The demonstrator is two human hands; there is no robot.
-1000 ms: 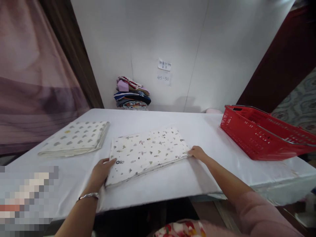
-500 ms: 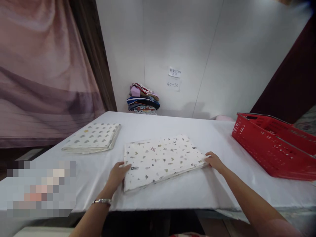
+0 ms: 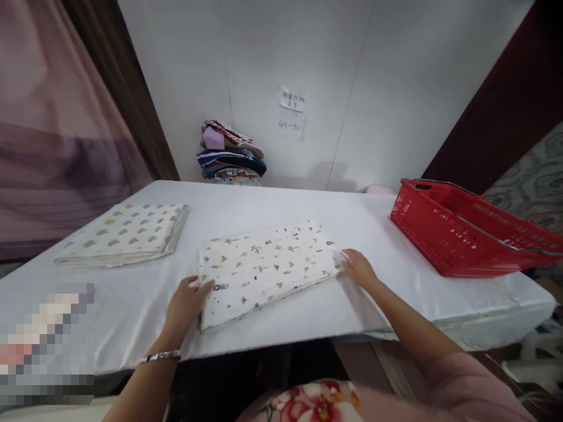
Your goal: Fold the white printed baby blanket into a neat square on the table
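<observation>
A folded white cloth (image 3: 268,264) printed with small grey, green and reddish motifs lies flat on the white-covered table, slightly askew. My left hand (image 3: 188,302) grips its left edge, with the thumb on top and the other fingers partly hidden. At the right corner of the cloth, my right hand (image 3: 358,268) pinches the edge between thumb and fingers. Layered edges show along the cloth's near side. To the left lies a second folded cloth (image 3: 132,228), cream with grey cloud-like shapes and one yellow one, apart from both hands.
A red plastic basket (image 3: 444,234) with metal handles stands at the table's right. Behind the table (image 3: 303,205), a stack of folded fabrics (image 3: 231,155) rests against the wall. Paper signs (image 3: 292,99) hang there. A blurred patch (image 3: 44,334) covers the table's near left.
The view has shifted and tilted, so everything sits further left and higher, with more of the basket and a floral garment showing. Both hands keep their places on the cloth.
</observation>
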